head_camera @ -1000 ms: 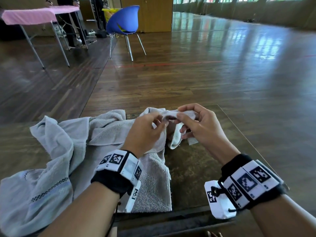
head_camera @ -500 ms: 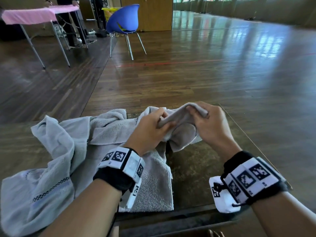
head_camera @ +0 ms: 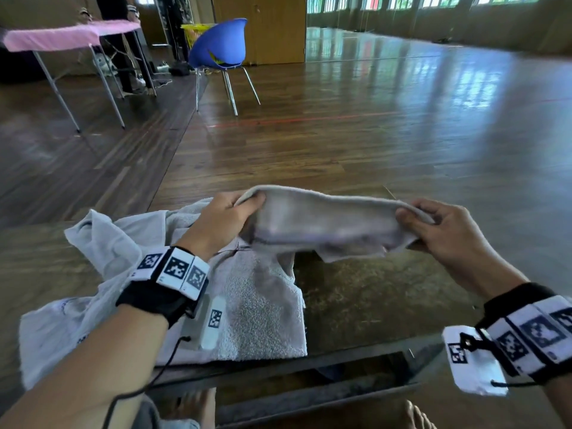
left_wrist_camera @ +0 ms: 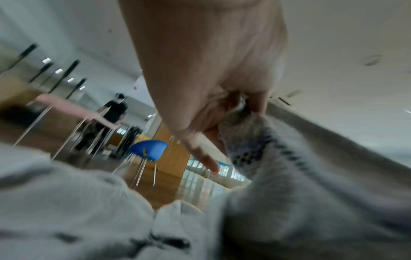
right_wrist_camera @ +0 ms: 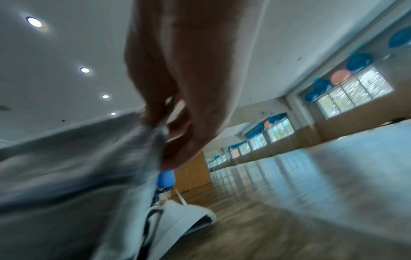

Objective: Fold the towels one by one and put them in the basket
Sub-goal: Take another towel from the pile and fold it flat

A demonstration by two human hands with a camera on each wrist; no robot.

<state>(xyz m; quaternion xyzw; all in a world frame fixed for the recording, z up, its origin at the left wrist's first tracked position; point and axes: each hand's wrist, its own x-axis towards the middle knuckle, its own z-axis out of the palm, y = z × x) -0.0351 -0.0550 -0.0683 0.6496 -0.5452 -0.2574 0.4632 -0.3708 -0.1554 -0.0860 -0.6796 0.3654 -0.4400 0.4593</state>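
Left hand (head_camera: 224,219) pinching one end of a grey towel (head_camera: 328,226), thumb on top, fingers curled under. Right hand (head_camera: 445,233) pinching the other end the same way. Towel pulled out in a band between the two hands, up off the bench (head_camera: 371,298), sagging a little in the middle. Lower edge hanging down below the hands, with a loose flap near the right hand.

Under and behind the left hand, a heap (head_camera: 130,274) of more grey towels on the bench, crumpled, part of it flat below the left wrist. Hard to tell how many towels in the heap. Held towel touching the heap just below the left hand.

From the left wrist, blurry: left hand (left_wrist_camera: 206,98) with fingers closed on a fold of towel (left_wrist_camera: 278,167), a dark checked stripe running along the cloth. From the right wrist, also blurry: right hand (right_wrist_camera: 177,109) with fingertips nipping the towel (right_wrist_camera: 89,158) edge, cloth trailing off to the left of that hand.

Far past the hands, a blue chair (head_camera: 218,46) on a shiny wood floor (head_camera: 402,134). Left of the chair, a pink table (head_camera: 62,35) with somebody's legs (head_camera: 123,57) behind it.
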